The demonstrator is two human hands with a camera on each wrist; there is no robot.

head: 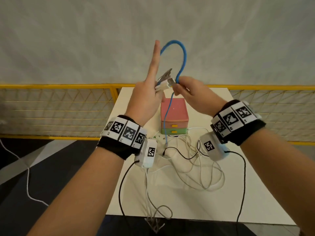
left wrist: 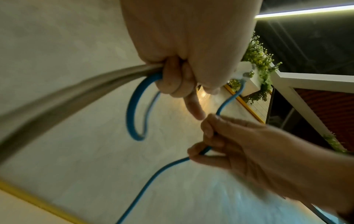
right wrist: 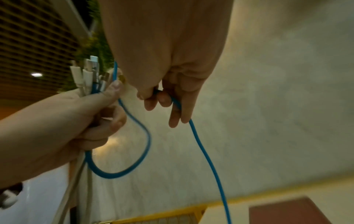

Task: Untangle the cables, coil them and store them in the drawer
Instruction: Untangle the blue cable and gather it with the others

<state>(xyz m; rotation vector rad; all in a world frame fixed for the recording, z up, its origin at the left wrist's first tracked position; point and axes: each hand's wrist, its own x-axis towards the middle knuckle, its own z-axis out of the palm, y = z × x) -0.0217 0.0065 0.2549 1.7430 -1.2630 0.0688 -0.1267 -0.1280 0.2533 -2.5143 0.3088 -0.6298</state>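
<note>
My left hand point(head: 154, 90) is raised above the table, index finger straight up, the other fingers gripping a bundle of cable ends point(head: 164, 80) with white and metal plugs point(right wrist: 86, 72). A blue cable point(head: 180, 48) arcs out of that bundle over to my right hand point(head: 179, 90), which pinches it between thumb and fingers point(right wrist: 162, 98). Below the right hand the blue cable hangs down in front of the pink and green drawer box point(head: 177, 108) to the table. In the left wrist view a short blue loop point(left wrist: 132, 113) hangs under the left fingers point(left wrist: 178, 81).
Several tangled white and black cables point(head: 196, 167) lie on the white table point(head: 247, 193) in front of the drawer box, whose two drawers are closed. Some cables hang over the near edge point(head: 158, 217). A yellow mesh fence point(head: 59, 108) runs behind the table.
</note>
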